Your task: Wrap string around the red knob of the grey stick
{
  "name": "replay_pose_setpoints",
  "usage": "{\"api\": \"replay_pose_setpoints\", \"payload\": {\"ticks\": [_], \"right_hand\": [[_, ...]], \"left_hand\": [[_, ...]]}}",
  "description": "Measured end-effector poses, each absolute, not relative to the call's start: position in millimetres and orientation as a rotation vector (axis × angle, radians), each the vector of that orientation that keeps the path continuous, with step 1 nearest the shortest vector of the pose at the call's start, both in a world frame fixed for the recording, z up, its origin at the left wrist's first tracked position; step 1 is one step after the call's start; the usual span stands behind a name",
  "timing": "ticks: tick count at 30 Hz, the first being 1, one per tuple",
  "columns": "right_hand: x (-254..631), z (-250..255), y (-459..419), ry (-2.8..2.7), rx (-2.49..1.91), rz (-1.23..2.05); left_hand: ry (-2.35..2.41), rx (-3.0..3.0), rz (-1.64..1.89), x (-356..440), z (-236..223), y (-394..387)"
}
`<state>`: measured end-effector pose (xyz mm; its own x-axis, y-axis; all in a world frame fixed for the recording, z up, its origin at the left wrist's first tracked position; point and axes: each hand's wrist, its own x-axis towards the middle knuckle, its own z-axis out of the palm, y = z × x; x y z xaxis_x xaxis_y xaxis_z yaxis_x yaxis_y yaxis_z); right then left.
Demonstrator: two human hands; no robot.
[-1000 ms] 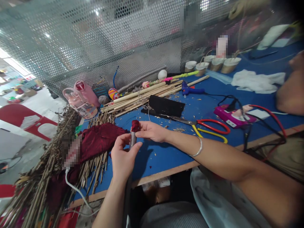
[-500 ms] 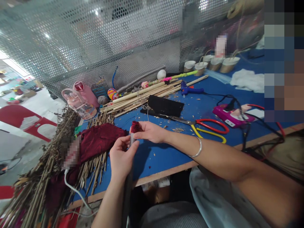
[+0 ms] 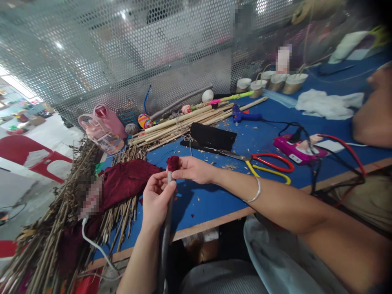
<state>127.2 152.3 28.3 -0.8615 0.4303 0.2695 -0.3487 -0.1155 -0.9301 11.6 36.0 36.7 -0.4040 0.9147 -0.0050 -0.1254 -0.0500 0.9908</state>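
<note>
A grey-wrapped stick [image 3: 166, 230] runs up from my lap, with a bunched dark red cloth knob [image 3: 173, 163] at its top end. My left hand [image 3: 157, 198] is closed round the stick just below the knob, thumb along the near side. The fingers and thumb of my right hand [image 3: 192, 169] pinch the knob and the stick's top from the right; some fingertips are hidden behind it. To the left lies a crumpled dark red cloth [image 3: 128, 181]. Long scissors [image 3: 245, 158] with one red and one yellow handle rest on the table to the right.
Dry twigs [image 3: 61, 204] cover the left side. Wooden sticks [image 3: 183, 120], a black cloth [image 3: 212, 136] and a blue glue gun [image 3: 245, 115] lie behind my hands. A purple power strip [image 3: 297, 151] with cables sits right. Another person's arm [image 3: 373, 114] rests at the right edge.
My left hand has shifted slightly on the stick, its thumb now lying nearer the knob, and more of the stick shows below. The right hand keeps its pinch.
</note>
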Motion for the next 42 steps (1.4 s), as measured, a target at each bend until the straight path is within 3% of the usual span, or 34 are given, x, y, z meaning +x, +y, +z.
{"api": "replay_pose_setpoints", "payload": {"ticks": [7, 19, 42], "right_hand": [[131, 34, 155, -1.699, -0.188, 1.991], [137, 38, 157, -2.048, -0.216, 1.633], [141, 37, 164, -2.062, -0.178, 1.780]], "left_hand": [[1.426, 0.878, 1.641, 4, 36, 36], [1.435, 0.881, 1.641, 2, 39, 36], [1.471, 0.988, 1.667, 3, 34, 35]]}}
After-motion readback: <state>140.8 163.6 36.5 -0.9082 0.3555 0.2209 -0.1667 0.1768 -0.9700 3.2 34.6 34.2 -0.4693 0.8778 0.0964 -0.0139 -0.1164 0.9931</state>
